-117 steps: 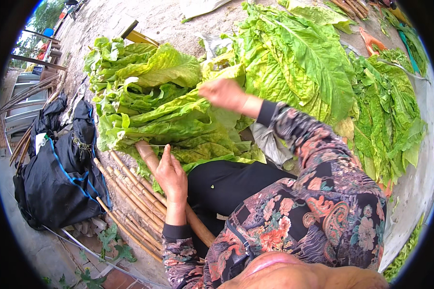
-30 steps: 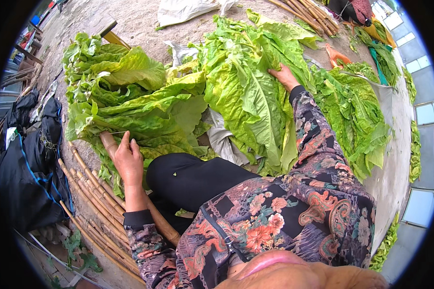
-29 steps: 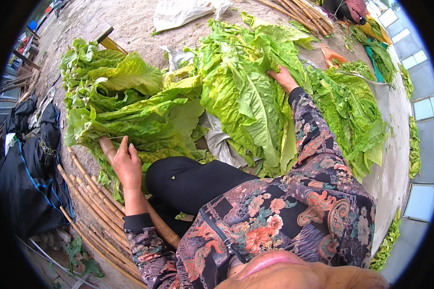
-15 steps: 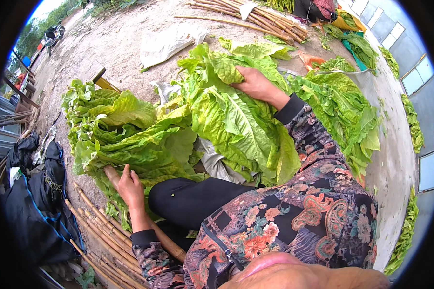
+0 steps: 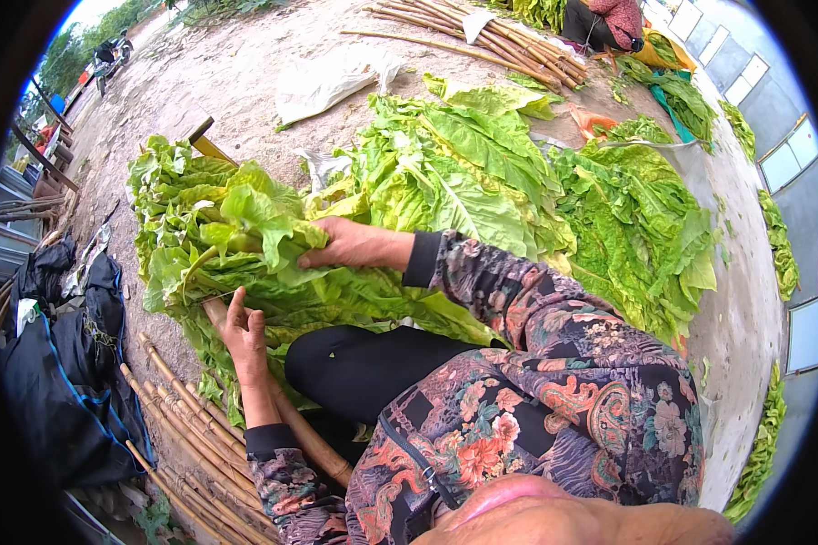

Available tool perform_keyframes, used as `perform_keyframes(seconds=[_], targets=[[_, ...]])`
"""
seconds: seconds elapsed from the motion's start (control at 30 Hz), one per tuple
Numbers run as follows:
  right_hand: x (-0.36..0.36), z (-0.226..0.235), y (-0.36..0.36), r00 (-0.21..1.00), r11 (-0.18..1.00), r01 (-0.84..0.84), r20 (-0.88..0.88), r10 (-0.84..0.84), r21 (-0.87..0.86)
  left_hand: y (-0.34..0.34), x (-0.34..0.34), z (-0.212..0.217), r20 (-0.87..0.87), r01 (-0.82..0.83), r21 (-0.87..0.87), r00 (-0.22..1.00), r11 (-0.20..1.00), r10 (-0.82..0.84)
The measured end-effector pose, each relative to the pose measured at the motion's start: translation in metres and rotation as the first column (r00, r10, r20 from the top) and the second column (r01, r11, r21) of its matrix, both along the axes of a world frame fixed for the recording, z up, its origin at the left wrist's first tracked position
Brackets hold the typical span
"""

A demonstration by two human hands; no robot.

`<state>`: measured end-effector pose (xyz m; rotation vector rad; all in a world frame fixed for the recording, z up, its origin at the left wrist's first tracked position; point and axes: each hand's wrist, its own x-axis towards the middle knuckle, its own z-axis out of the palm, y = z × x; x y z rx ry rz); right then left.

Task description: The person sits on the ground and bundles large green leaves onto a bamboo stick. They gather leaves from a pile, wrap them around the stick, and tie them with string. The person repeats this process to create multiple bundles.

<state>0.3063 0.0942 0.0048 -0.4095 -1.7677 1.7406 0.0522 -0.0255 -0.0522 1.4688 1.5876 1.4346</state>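
Observation:
My right hand [image 5: 359, 243] is closed around a few large green leaves [image 5: 259, 218], which look like tobacco leaves, over the left heap. Beside the lower edge of that heap is my left hand [image 5: 243, 341], its fingers bent and a thin string [image 5: 216, 297] running from them to the leaves. Under my left forearm lies a thick bamboo pole [image 5: 311, 445]; its upper part goes in among the hanging leaves and is hidden. A loose pile of tobacco leaves [image 5: 463, 173] spreads to the right of my right hand, beyond my dark-trousered knee.
Bamboo poles [image 5: 186, 427] lie at lower left, next to a black sheet [image 5: 73, 391] with blue edging. More poles [image 5: 491, 45] and a white sack [image 5: 332, 82] lie farther off. Another leaf pile [image 5: 632, 227] is on the right. A person [image 5: 604, 23] sits at the far right.
My right hand has moved left and nearer from the loose pile to the left heap, carrying leaves. My left hand stays at nearly the same place.

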Motion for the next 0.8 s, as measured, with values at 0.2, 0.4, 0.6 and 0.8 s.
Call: perform_keyframes(seconds=[0.2,0.4,0.6,0.8], targets=[[-0.083,-0.055,-0.043,0.996,0.987,0.063,0.058,-0.072,0.145,0.013,0.010,0.011,-0.043,-0.071,0.107,0.996,0.992,0.076],[-0.068,-0.043,-0.076,0.954,0.888,0.154,0.170,-0.248,0.434,0.003,-0.008,-0.027,0.155,-0.088,0.195,0.986,0.977,0.058],[-0.086,-0.063,-0.078,0.932,0.874,0.174,0.210,-0.295,0.453,-0.001,0.006,-0.002,0.252,-0.097,0.214,0.967,0.972,0.042],[-0.072,-0.039,-0.033,0.940,0.914,0.324,0.022,-0.339,0.245,-0.067,0.026,0.047,-0.434,-0.210,0.031,0.878,0.977,0.202]])
